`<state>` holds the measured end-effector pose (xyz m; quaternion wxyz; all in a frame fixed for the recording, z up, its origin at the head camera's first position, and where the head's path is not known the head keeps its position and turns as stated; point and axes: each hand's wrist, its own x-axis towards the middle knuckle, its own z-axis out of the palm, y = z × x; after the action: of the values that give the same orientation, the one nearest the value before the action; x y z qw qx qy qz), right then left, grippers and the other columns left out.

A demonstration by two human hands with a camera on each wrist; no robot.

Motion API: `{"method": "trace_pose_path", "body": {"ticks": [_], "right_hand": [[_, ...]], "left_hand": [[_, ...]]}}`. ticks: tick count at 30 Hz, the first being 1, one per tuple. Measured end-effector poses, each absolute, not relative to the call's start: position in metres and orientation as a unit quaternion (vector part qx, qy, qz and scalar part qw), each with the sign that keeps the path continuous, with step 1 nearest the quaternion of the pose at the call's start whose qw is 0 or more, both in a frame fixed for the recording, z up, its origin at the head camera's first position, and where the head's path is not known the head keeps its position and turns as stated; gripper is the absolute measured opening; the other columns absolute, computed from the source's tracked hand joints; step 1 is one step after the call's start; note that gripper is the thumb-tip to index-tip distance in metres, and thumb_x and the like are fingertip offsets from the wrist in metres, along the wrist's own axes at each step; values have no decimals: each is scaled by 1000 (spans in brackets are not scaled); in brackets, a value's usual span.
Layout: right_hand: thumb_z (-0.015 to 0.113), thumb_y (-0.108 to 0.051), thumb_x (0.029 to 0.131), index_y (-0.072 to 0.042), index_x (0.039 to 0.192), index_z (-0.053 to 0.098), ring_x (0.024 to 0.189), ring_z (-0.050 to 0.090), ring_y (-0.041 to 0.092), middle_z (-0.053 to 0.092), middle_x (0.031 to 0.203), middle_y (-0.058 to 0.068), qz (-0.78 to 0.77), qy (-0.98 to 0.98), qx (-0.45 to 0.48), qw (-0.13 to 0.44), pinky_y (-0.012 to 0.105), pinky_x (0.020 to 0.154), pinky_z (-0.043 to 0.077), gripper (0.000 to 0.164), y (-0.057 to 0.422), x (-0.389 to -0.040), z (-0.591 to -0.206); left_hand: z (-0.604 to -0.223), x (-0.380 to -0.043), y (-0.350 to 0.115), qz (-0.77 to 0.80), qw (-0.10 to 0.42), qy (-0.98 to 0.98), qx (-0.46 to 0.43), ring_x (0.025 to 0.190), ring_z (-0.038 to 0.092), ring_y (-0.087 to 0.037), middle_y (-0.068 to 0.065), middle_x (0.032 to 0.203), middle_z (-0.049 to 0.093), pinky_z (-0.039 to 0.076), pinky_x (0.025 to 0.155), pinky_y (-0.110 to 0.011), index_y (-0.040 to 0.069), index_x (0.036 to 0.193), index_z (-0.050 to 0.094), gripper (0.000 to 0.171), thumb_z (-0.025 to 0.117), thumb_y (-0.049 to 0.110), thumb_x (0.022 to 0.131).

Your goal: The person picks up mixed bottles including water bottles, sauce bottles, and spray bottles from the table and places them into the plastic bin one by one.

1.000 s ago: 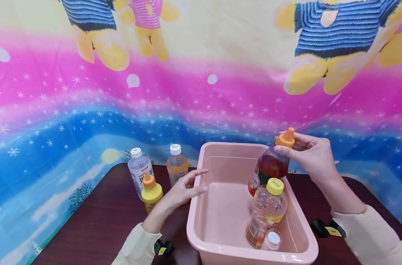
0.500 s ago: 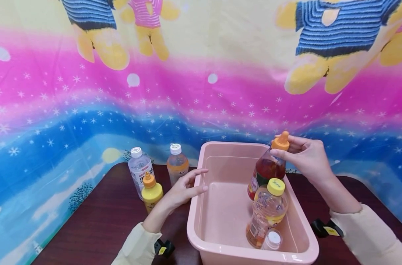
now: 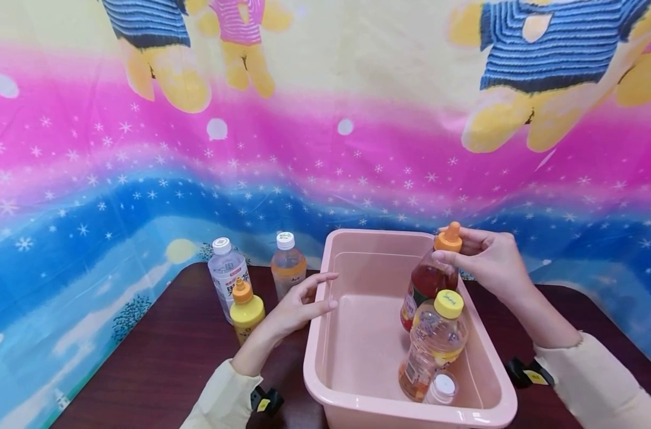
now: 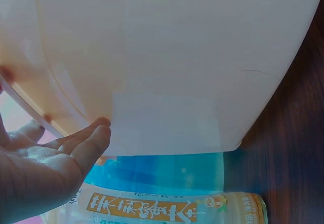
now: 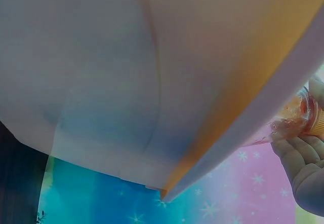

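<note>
My right hand [image 3: 494, 262] grips a red sauce squeeze bottle [image 3: 419, 292] by its neck, just below the orange nozzle cap. The bottle leans inside the right side of a pink plastic basin [image 3: 316, 345]. In front of it, a clear drink bottle with a yellow cap [image 3: 450, 305] hides its lower part. A small white-capped bottle [image 3: 442, 388] stands in the basin's near right corner. On the opposite side, my left hand [image 3: 293, 307] holds the basin's left rim, thumb and forefinger over the edge. In the left wrist view, other fingers [image 4: 93, 143] touch the outer wall.
Left of the basin, a white-capped labelled bottle [image 3: 222, 268], a yellow squeeze bottle [image 3: 247, 313] and an orange drink bottle [image 3: 288, 268] stand on the dark wooden table [image 3: 159, 357]. A printed cloth backdrop [image 3: 325, 149] hangs behind the table.
My right hand has moved down and slightly left, lowering the red squeeze bottle deeper into the basin. The left hand and the other bottles have stayed in place.
</note>
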<state>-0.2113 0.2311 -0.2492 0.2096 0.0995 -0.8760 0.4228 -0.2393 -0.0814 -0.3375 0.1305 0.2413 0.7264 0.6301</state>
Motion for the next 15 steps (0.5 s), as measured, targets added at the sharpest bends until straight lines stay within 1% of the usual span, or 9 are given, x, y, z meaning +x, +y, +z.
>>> {"method": "trace_pose_path", "body": {"ticks": [2, 4, 7, 9, 15], "right_hand": [[71, -28, 78, 4, 122, 55, 93, 63, 20, 63, 105, 24, 417, -880, 98, 207, 16, 73, 48, 57, 231, -212, -250], [72, -29, 78, 4, 121, 55, 93, 63, 24, 63, 105, 24, 412, -882, 100, 204, 16, 72, 48, 57, 232, -212, -252], [73, -28, 77, 5, 120, 56, 91, 64, 21, 63, 103, 24, 413, -881, 110, 201, 13, 70, 49, 56, 232, -212, -253], [73, -28, 77, 5, 120, 56, 90, 64, 22, 64, 103, 24, 409, -883, 114, 200, 13, 69, 50, 57, 232, -212, -254], [73, -30, 76, 3, 122, 55, 91, 64, 30, 65, 101, 22, 399, -891, 116, 182, 20, 69, 52, 59, 232, -211, -258]], "left_hand": [[-337, -239, -81, 630, 131, 727, 240, 115, 49, -33, -18, 133, 44, 49, 85, -44, 13, 137, 40, 55, 60, 26, 87], [-337, -238, -82, 630, 131, 727, 240, 116, 49, -33, -18, 133, 44, 50, 85, -44, 13, 137, 39, 57, 61, 28, 86], [-337, -238, -82, 629, 129, 729, 239, 116, 49, -32, -18, 133, 44, 50, 84, -44, 13, 136, 40, 57, 61, 29, 86], [-337, -238, -82, 629, 129, 729, 239, 116, 49, -32, -18, 133, 44, 50, 84, -44, 14, 136, 40, 57, 61, 29, 86], [-338, -239, -81, 629, 130, 728, 237, 116, 49, -32, -17, 133, 44, 50, 84, -43, 14, 136, 40, 55, 61, 27, 87]]}}
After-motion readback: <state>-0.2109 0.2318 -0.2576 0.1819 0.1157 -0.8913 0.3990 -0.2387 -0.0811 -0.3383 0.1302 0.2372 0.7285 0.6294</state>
